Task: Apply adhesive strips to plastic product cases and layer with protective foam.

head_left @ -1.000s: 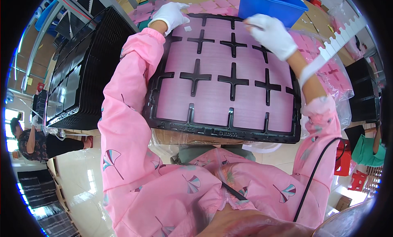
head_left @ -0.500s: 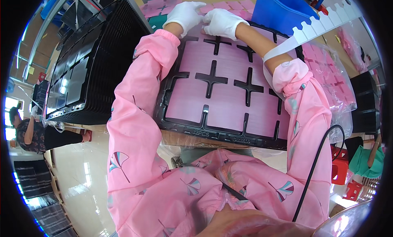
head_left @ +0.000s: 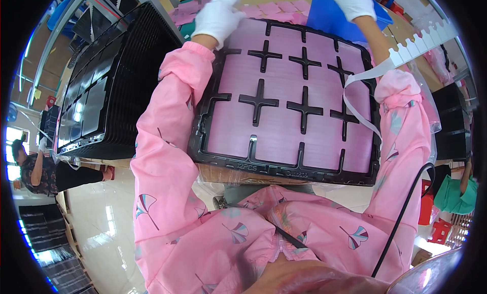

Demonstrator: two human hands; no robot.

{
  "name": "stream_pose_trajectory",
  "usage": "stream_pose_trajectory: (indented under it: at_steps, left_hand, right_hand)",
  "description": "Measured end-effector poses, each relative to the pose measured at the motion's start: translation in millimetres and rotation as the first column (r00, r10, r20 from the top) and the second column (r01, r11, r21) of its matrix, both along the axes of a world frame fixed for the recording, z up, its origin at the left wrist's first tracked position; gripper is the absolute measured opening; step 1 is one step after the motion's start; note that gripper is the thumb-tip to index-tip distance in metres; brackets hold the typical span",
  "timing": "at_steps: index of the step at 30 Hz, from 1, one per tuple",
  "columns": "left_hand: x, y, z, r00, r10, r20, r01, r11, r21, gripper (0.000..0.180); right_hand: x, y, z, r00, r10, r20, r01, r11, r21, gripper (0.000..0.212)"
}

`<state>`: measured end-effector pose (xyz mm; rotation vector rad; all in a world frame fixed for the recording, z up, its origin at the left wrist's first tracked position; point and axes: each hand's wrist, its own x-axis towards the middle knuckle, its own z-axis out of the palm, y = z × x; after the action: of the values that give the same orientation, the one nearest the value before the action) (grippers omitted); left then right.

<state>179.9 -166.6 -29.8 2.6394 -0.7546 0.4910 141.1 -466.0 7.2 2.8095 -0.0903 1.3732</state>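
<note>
A black plastic tray (head_left: 238,163) with raised cross-shaped dividers lies before me, and pink sheets (head_left: 279,104) fill its compartments. My left hand (head_left: 219,21), in a white glove, is at the tray's far left corner, one finger stretched out toward the upper right. I see nothing in it. My right hand (head_left: 353,5), also white-gloved, is over the near side of the blue bin (head_left: 327,20) beyond the tray. The picture's upper edge cuts off its fingers, so what it holds, if anything, is hidden. A white notched strip (head_left: 413,49) crosses my right wrist and loops down the sleeve.
To the left stands a tall stack of black trays (head_left: 122,86). More pink sheets (head_left: 271,10) lie on the table beyond my tray. A black cable (head_left: 401,220) runs down by my right sleeve. Another person (head_left: 38,162) stands at far left.
My hands were together at the tray's far left edge. The right one has swung right and away to the blue bin; the left has shifted slightly left. The strip moved with my right arm.
</note>
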Motion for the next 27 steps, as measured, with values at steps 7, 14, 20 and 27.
stream_pose_trajectory:
  at_steps: [7,14,20,27]
  left_hand:
    - [3.9,3.6,2.7,0.998,-0.041,0.051,0.045,0.997,-0.067,0.038]
    - [-27.1,12.1,-19.0,0.882,-0.465,-0.071,0.469,0.881,0.058,0.047]
    - [-22.0,9.1,-44.3,0.935,-0.331,-0.125,0.353,0.897,0.265,0.067]
    - [-35.4,-0.1,-38.4,0.957,-0.273,-0.097,0.286,0.83,0.48,0.08]
  right_hand:
    - [15.2,-171.8,-25.1,0.892,-0.259,-0.37,0.188,0.958,-0.217,0.03]
    - [-67.7,-87.9,-7.2,0.986,0.163,-0.034,-0.153,0.969,0.194,0.022]
    - [-134.0,-34.3,-56.5,0.863,0.193,-0.468,-0.139,0.979,0.147,0.035]
    - [-134.2,-23.8,-98.6,0.852,0.231,-0.471,-0.302,0.95,-0.08,0.04]
